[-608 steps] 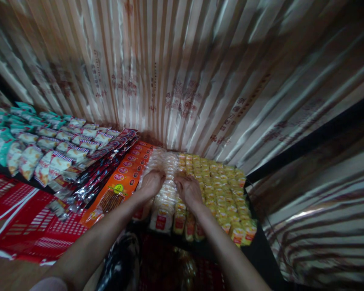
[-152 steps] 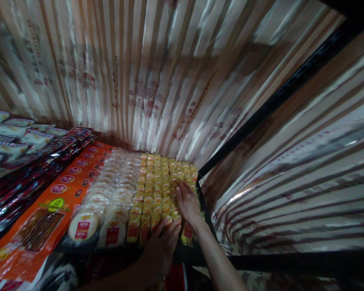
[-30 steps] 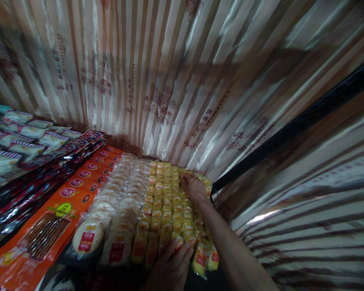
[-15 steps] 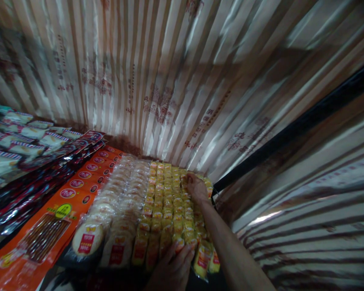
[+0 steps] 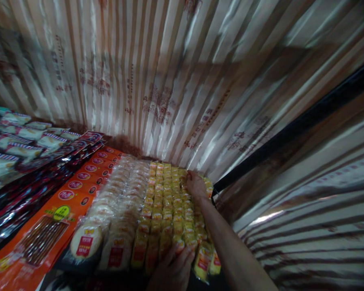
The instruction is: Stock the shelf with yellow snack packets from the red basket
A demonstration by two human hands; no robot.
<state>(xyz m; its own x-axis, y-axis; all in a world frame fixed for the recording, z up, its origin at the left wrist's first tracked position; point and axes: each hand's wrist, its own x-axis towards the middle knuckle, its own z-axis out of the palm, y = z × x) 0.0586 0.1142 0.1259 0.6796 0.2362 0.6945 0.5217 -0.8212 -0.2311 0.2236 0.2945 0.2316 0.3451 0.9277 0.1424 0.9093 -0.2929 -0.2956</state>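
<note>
Small yellow-wrapped snack packs [image 5: 167, 202] stand in tight rows on a dark surface. My left hand [image 5: 173, 264] lies at their front edge, fingers stretched out and touching the front packs. Toward the back right of the rows, my right hand [image 5: 197, 185] reaches down among the packs with its fingers curled. What its fingertips hold, if anything, is hidden. Two loose-looking yellow packs [image 5: 204, 260] lean at the front, between my left hand and my right forearm.
Left of the yellow rows are clear-wrapped round crackers [image 5: 86, 241], orange snack bags [image 5: 45, 238] with brown sticks, dark shiny packets [image 5: 45, 182] and white packets [image 5: 24, 147]. A striped printed plastic sheet [image 5: 160, 81] hangs behind. A black bar [image 5: 291, 133] slants across the right.
My right hand has shifted very slightly at the back of the rows, fingertips less visible. My left hand stays at the front packs. The view has moved a little.
</note>
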